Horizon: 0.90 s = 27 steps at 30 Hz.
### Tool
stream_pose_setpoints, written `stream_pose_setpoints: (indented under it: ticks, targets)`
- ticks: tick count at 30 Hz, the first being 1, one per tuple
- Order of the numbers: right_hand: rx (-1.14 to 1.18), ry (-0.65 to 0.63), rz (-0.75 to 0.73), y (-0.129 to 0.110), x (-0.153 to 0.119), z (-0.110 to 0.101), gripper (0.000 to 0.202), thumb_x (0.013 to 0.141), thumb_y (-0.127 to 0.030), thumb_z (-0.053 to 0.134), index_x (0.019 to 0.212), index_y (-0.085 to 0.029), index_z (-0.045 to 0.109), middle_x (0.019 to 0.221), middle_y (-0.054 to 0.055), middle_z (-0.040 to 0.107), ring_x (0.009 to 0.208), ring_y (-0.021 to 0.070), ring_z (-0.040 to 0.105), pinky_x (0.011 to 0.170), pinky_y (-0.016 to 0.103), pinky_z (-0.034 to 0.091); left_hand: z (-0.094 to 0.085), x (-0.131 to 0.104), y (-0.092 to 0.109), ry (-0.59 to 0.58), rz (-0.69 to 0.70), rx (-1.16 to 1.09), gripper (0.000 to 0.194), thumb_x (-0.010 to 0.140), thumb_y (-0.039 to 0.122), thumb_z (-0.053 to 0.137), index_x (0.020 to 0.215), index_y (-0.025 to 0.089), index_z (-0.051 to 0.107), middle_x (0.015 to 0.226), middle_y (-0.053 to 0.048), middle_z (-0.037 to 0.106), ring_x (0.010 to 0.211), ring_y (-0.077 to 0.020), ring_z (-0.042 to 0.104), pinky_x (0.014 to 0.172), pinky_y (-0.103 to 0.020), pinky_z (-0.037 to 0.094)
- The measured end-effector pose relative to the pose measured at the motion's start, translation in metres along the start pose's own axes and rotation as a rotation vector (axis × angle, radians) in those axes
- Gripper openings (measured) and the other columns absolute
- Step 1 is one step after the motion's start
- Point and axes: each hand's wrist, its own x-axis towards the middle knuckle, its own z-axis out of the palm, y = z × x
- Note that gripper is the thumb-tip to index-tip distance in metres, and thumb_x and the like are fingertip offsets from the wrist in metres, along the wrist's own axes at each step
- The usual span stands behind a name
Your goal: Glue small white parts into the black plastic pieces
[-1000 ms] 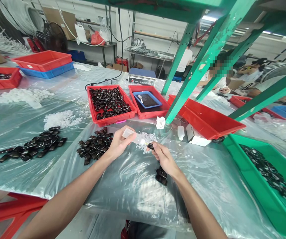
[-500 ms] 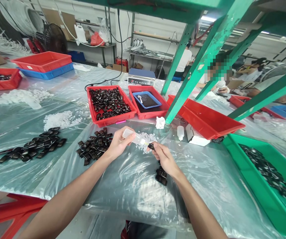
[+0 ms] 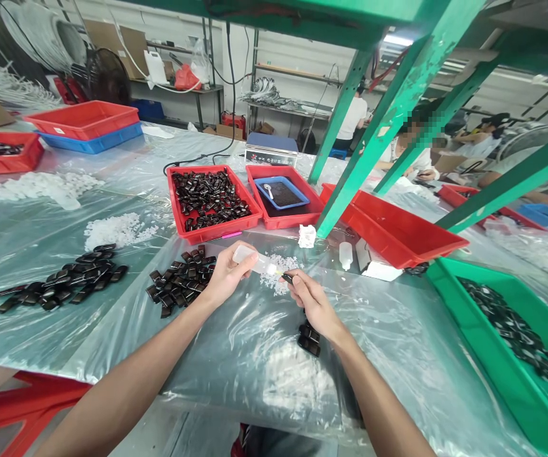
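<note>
My left hand [image 3: 230, 273] is closed round a translucent squeeze bottle [image 3: 254, 260], tilted with its thin tip pointing right and slightly down. Between the thumb and fingers of my right hand [image 3: 312, 301] is a small glossy black plastic piece [image 3: 287, 278]. The bottle's tip meets or nearly meets the piece; I cannot tell which. Beneath them lies a scatter of small white bits [image 3: 280, 263]. Several more black pieces [image 3: 308, 339] lie under my right wrist, partly hidden by it. Left of my left hand is a pile of black pieces [image 3: 178, 282].
Behind my hands stand a red tray of black pieces [image 3: 211, 197] and a red tray [image 3: 278, 219] holding a blue one [image 3: 280, 190]. A green post [image 3: 350, 178] rises right of them. At right is a green bin [image 3: 487, 374]. Another squeeze bottle [image 3: 345, 255] stands near a red tray [image 3: 397, 222].
My right hand has turned the black piece slightly, so that it now shows more edge-on at the bottle's tip. Both hands stay almost in place.
</note>
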Motion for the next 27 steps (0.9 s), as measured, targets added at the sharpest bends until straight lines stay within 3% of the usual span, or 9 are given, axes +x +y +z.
stream_pose_setpoints:
  ticks: [6,14,27]
  targets:
    - [0.02,-0.007,-0.087,0.0008,-0.0006,-0.0012,0.026,0.099,-0.049,0.052,0.112,-0.028,0.056,0.085,0.0,0.045,0.064,0.0139,0.037,0.056,0.027,0.03,-0.0018,0.0006,-0.0021,0.008,-0.001,-0.011,0.035,0.08,0.05,0.073,0.085,0.016,0.066,0.065,-0.001,0.059,0.051,-0.0102,0.046,0.046,-0.023,0.034]
    - [-0.056,0.028,-0.137,-0.0032,-0.0012,-0.0011,0.03,0.098,-0.05,0.051,0.114,-0.024,0.055,0.086,0.002,0.05,0.067,0.0154,0.042,0.058,0.028,0.034,-0.0011,0.0001,-0.0015,-0.006,0.042,0.02,0.035,0.083,0.049,0.071,0.086,0.015,0.065,0.065,-0.001,0.059,0.051,-0.0102,0.047,0.047,-0.022,0.035]
    - [-0.043,0.025,-0.149,-0.0008,-0.0012,-0.001,0.028,0.099,-0.049,0.049,0.111,-0.025,0.057,0.077,0.0,0.044,0.063,0.0149,0.037,0.056,0.028,0.031,-0.0031,0.0004,-0.0032,-0.021,0.036,0.035,0.034,0.084,0.048,0.07,0.087,0.015,0.064,0.064,0.0,0.057,0.051,-0.0098,0.048,0.047,-0.022,0.036]
